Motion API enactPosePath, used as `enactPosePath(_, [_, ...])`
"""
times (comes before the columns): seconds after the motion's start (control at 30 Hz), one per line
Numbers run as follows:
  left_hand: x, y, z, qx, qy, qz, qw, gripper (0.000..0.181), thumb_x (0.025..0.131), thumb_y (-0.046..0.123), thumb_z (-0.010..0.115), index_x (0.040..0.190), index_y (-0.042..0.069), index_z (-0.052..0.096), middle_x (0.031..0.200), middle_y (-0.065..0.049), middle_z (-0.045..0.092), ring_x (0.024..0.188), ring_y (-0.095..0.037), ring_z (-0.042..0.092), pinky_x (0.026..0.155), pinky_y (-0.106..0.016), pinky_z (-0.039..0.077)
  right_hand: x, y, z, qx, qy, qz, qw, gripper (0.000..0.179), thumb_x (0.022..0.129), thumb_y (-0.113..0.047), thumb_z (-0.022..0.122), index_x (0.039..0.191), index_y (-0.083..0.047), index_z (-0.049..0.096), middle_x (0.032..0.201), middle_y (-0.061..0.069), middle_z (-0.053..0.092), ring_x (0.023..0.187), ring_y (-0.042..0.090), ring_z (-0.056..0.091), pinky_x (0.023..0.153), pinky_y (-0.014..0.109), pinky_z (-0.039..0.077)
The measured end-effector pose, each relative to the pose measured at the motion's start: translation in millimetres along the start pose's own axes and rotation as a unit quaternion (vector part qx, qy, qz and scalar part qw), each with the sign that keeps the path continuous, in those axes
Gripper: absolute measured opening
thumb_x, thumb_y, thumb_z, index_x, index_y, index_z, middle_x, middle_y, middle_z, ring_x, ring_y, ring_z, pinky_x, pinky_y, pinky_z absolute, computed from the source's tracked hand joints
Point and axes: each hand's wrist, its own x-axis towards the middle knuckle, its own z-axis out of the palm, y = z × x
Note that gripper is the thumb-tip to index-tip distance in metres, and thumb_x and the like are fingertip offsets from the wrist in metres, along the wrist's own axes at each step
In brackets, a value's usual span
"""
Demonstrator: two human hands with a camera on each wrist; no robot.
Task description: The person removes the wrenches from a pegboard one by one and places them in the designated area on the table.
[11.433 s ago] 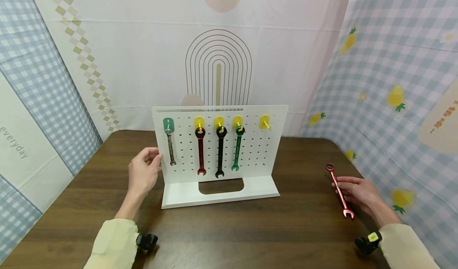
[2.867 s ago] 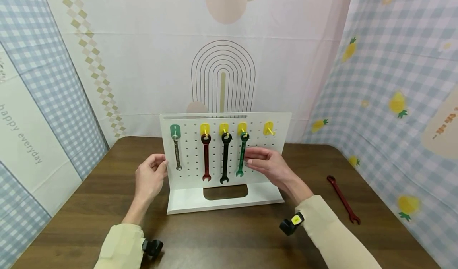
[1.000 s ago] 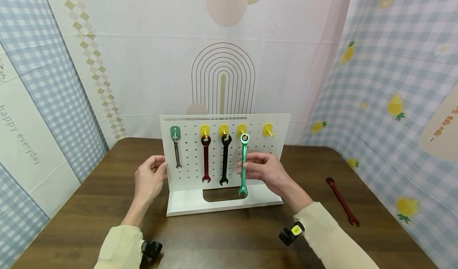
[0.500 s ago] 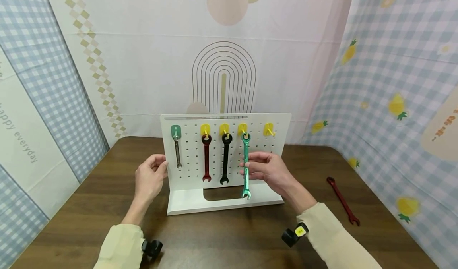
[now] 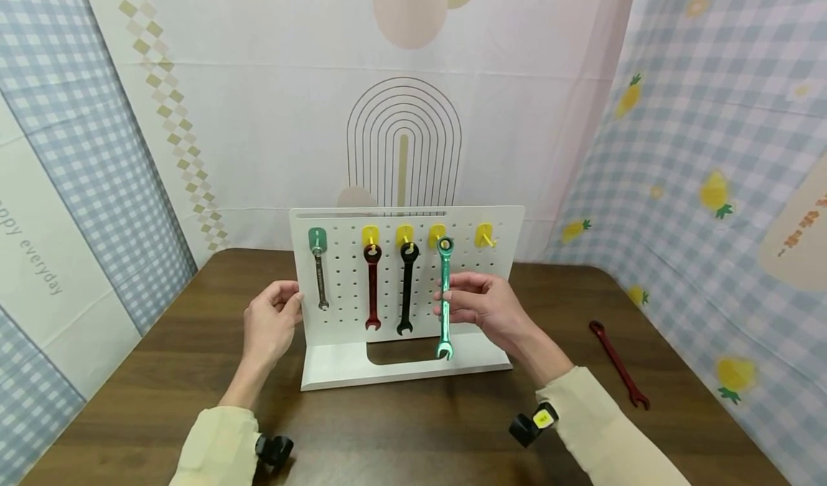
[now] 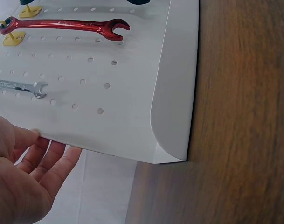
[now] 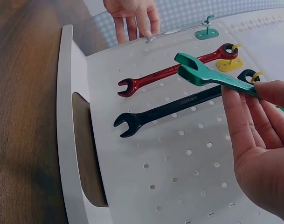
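My right hand (image 5: 491, 306) pinches a green combination wrench (image 5: 445, 292) by its middle, between thumb and fingers. The wrench stands off the board, open end down, its ring in front of the third yellow hook (image 5: 437, 235). Whether the ring is fully off that hook I cannot tell; in the right wrist view the hand hides it. My left hand (image 5: 271, 321) grips the left edge of the white pegboard (image 5: 349, 285), thumb in front and fingers behind, as the left wrist view shows. A red wrench (image 5: 372, 288) and a black wrench (image 5: 406, 288) hang beside the green one.
A small silver wrench (image 5: 321, 278) hangs from a green hook (image 5: 317, 239) at the board's left. The rightmost yellow hook (image 5: 484, 235) carries nothing. Another red wrench (image 5: 619, 364) lies on the brown table (image 5: 400, 436) at right. A curtain (image 5: 258, 113) stands behind.
The right hand laid the red wrench on the table at right, moved to the board and took hold of the green wrench, drawing it forward. Over the last second its ring has shifted slightly upward.
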Motion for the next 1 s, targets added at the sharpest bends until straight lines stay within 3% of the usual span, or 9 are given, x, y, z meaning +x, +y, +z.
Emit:
enactPosePath(0.1, [0.0,-0.5,-0.1,0.004,-0.001,-0.001,1.0,0.018,0.105,0.009,0.064,0.12,0.001,0.071,0.11,-0.019,0.073,0.082,-0.006,0.066,0.07,-0.014,0.06,0.2,-0.7,-0.7,0.001,-0.002,-0.006,1.0,0.038,0.1,0.001,0.067,0.132,0.019,0.057,0.1,0.005,0.081,0.087,0.02,0.08,0.084,0.038,0.067])
enactPosePath(0.23, [-0.1,-0.8,0.0,0.006,-0.002,-0.002,1.0,0.018,0.105,0.009,0.063,0.12,0.001,0.071,0.11,-0.018,0.073,0.084,-0.008,0.067,0.071,-0.016,0.061,-0.5,-1.9,-3.1,0.007,-0.002,-0.015,0.9999,0.018,0.1,0.001,0.068,0.117,0.001,0.073,0.101,0.005,0.081,0.087,0.021,0.08,0.083,0.038,0.067])
enactPosePath(0.33, [-0.3,0.3,-0.6,0.001,-0.002,0.0,1.0,0.018,0.105,0.009,0.064,0.12,0.001,0.071,0.11,-0.019,0.073,0.083,-0.007,0.067,0.07,-0.014,0.06,-2.1,-2.9,-5.9,0.012,0.001,-0.021,0.9997,0.015,0.1,0.0,0.069,0.109,-0.009,0.077,0.101,0.005,0.081,0.088,0.022,0.08,0.083,0.038,0.067])
enactPosePath(0.43, [-0.1,0.9,-0.9,-0.004,-0.002,0.003,1.0,0.018,0.105,0.008,0.064,0.119,0.0,0.071,0.11,-0.021,0.073,0.083,-0.007,0.067,0.069,-0.012,0.059,-3.9,-2.6,-9.4,0.013,0.004,-0.022,0.9997,0.015,0.1,-0.001,0.069,0.109,-0.009,0.077,0.1,0.005,0.081,0.088,0.021,0.08,0.083,0.037,0.067])
enactPosePath(0.63, [-0.9,0.2,-0.5,0.001,-0.005,0.001,1.0,0.019,0.105,0.009,0.064,0.12,0.0,0.071,0.109,-0.02,0.072,0.084,-0.009,0.068,0.069,-0.012,0.059,-6.6,2.3,-17.5,0.012,0.012,-0.017,0.9997,0.019,0.1,-0.001,0.069,0.119,0.003,0.072,0.101,0.005,0.082,0.089,0.02,0.08,0.083,0.038,0.067])
enactPosePath(0.83, [-0.9,-1.8,0.6,0.003,-0.002,0.0,1.0,0.018,0.105,0.009,0.064,0.119,0.0,0.071,0.108,-0.019,0.072,0.082,-0.005,0.066,0.07,-0.016,0.062,-9.4,8.1,-24.7,-0.001,0.03,-0.001,0.9996,0.015,0.099,-0.001,0.07,0.112,-0.006,0.075,0.1,0.004,0.081,0.087,0.019,0.08,0.082,0.038,0.067])
enactPosePath(1.0, [0.0,-1.6,0.6,-0.001,0.0,0.003,1.0,0.018,0.105,0.008,0.064,0.119,0.0,0.071,0.108,-0.02,0.073,0.082,-0.006,0.067,0.07,-0.016,0.062,-12.8,12.1,-32.5,-0.005,0.031,0.01,0.9994,0.016,0.099,-0.001,0.07,0.115,-0.004,0.074,0.101,0.004,0.081,0.088,0.019,0.08,0.082,0.038,0.067])
